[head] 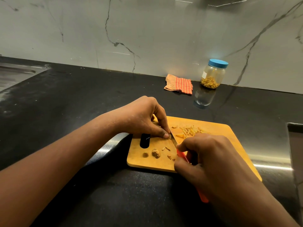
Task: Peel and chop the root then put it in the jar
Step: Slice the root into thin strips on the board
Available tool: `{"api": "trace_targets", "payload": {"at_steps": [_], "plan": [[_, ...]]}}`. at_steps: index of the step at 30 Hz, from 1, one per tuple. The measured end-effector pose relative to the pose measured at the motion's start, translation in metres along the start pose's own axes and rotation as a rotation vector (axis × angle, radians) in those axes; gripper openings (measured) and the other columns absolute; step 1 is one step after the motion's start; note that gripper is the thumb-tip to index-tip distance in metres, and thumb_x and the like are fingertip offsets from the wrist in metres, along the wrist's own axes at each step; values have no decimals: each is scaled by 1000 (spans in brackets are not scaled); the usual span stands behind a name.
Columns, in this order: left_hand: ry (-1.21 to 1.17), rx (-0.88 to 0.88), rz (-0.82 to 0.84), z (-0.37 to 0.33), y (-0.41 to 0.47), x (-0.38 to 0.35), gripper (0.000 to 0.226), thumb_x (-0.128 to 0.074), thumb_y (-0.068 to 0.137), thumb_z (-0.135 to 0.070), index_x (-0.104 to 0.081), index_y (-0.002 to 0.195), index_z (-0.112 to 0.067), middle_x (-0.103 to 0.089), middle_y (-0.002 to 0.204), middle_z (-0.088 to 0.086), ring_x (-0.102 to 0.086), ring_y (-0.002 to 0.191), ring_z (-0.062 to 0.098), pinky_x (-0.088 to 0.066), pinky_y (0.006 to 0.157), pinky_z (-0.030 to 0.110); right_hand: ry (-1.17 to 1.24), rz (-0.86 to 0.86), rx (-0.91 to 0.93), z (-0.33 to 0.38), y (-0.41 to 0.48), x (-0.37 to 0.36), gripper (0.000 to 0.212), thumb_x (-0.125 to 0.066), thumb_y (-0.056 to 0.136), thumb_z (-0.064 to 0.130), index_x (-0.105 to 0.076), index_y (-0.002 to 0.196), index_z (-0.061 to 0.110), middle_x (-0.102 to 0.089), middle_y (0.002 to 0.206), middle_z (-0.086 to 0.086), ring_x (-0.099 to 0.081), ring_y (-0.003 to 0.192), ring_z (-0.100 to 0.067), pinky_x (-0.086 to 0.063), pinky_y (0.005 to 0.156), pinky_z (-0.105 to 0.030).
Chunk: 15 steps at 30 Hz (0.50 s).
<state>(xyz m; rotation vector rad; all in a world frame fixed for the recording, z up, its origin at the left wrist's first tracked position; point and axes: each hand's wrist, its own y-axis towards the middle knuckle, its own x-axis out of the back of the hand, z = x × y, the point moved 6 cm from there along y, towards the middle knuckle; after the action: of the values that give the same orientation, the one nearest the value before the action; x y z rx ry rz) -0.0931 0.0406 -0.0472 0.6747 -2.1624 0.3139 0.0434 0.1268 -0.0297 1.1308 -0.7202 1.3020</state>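
A wooden cutting board (218, 128) lies on the black counter. My left hand (144, 118) curls its fingertips down on a piece of root, mostly hidden under them. My right hand (211, 159) grips an orange-handled knife (173, 140), its blade set against my left fingertips. A pile of yellow chopped strips (190, 131) lies at the board's far side. Two brown root lumps (155, 153) and some peel scraps sit near the board's front left. The clear jar (213, 74), blue lid on, stands by the wall with chopped pieces inside.
A folded orange checked cloth (179, 84) lies left of the jar. A steel sink (14, 72) is set in the counter at far left. A metal-edged recess (295, 140) borders the board on the right. The marble wall rises behind.
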Motion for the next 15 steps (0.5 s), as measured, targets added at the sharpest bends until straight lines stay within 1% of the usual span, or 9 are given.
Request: {"api": "trace_targets", "payload": {"at_steps": [3, 4, 6, 7, 9, 11, 13, 15], "plan": [[8, -3, 0, 0, 0, 0, 12, -77, 80, -29, -79, 91, -26, -70, 97, -14, -62, 98, 3, -52, 94, 31, 28, 18, -26, -2, -10, 5, 27, -63, 80, 44, -68, 104, 34, -55, 76, 17, -54, 74, -1, -40, 60, -11], [13, -1, 4, 0, 0, 0, 12, -77, 80, -29, -79, 91, -26, -70, 97, -14, -62, 98, 3, -52, 94, 30, 42, 19, -26, -3, -12, 7, 26, -63, 78, 44, -69, 102, 35, -56, 75, 16, -55, 80, -2, -42, 61, -11], [21, -1, 10, 0, 0, 1, 11, -76, 80, -30, -78, 91, -27, -69, 98, -14, -61, 99, 3, -52, 93, 28, 83, -5, -10, -5, -16, 11, 25, -65, 75, 44, -71, 98, 34, -59, 72, 15, -49, 97, 5, -44, 68, -7], [24, -2, 10, 0, 0, 1, 11, -76, 81, -30, -78, 91, -28, -69, 99, -15, -61, 99, 3, -52, 93, 27, 93, -11, -2, -6, -17, 12, 25, -66, 74, 43, -72, 96, 33, -59, 71, 15, -47, 99, 8, -44, 69, -6], [32, -5, 6, -1, -1, 1, 9, -76, 81, -30, -77, 90, -30, -69, 99, -15, -61, 100, 3, -52, 92, 25, 63, 10, 12, -7, -18, 9, 25, -67, 73, 43, -72, 94, 32, -61, 70, 15, -54, 91, 4, -46, 67, -7], [36, -7, 5, -1, -1, 1, 9, -76, 81, -29, -77, 90, -30, -69, 100, -15, -62, 100, 4, -52, 93, 26, 31, 7, 19, -10, -17, 9, 19, -73, 71, 39, -74, 88, 29, -60, 64, 16, -57, 83, 2, -44, 63, -2], [44, -8, 9, -1, -2, 2, 9, -76, 81, -29, -77, 90, -29, -68, 100, -16, -61, 101, 4, -52, 93, 26, 21, -12, 14, -11, -17, 11, 18, -75, 68, 37, -75, 84, 28, -58, 60, 19, -57, 83, 6, -40, 61, 2], [55, -7, 16, 0, -2, 3, 9, -76, 81, -30, -78, 90, -29, -67, 99, -18, -61, 101, 5, -52, 94, 29, 13, -33, 12, -12, -18, 11, 20, -72, 67, 39, -75, 84, 28, -58, 60, 18, -56, 85, 5, -42, 64, 0]]}}
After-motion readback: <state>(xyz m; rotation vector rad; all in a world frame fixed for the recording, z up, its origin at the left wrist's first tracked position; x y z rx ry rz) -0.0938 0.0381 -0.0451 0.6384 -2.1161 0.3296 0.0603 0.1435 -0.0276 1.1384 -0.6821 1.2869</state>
